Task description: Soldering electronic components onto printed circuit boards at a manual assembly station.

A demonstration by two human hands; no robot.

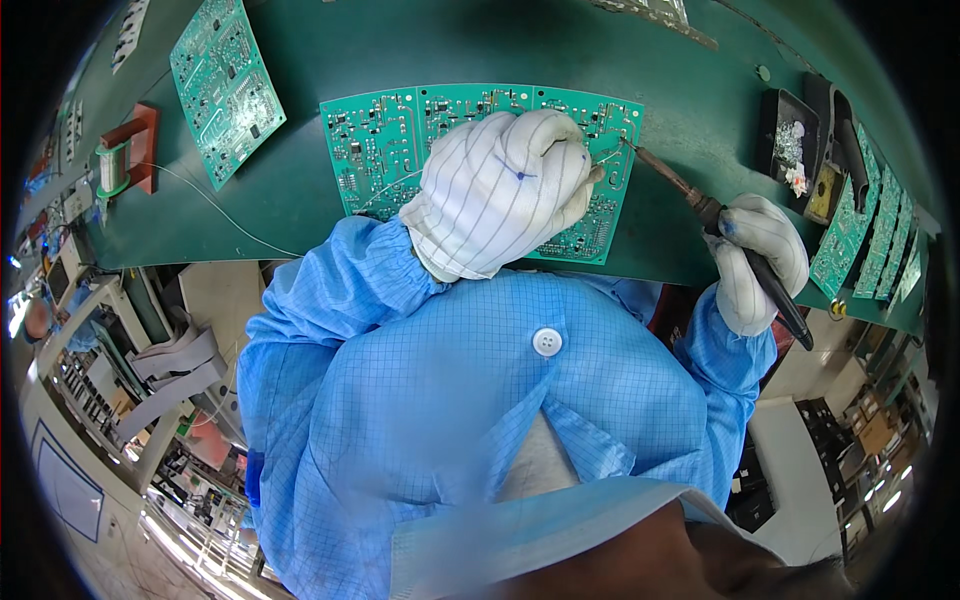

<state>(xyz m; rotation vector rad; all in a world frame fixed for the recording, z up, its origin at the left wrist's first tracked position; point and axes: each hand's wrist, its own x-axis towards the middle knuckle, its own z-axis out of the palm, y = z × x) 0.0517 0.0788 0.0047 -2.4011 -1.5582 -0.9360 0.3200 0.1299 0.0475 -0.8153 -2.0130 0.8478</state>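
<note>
A wide green circuit board (372, 130) full of small components lies flat on the bench in front of me. My left hand (508, 190), in a white striped glove, is closed over its middle and covers part of it. Thin solder wire (606, 156) comes out of those fingers toward the board's right side. My right hand (758, 262), also gloved, is wrapped round the dark handle of a soldering iron (708, 210). The iron points up and left, its tip at the right part of the board, close to the wire's end. Whether they touch is too small to tell.
A solder spool (113, 170) sits on a reddish-brown stand at left, its wire trailing toward me. Another green board (225, 95) lies at the far left. On the right are a black tray (785, 150) with solder scraps and several boards (845, 240) in a row.
</note>
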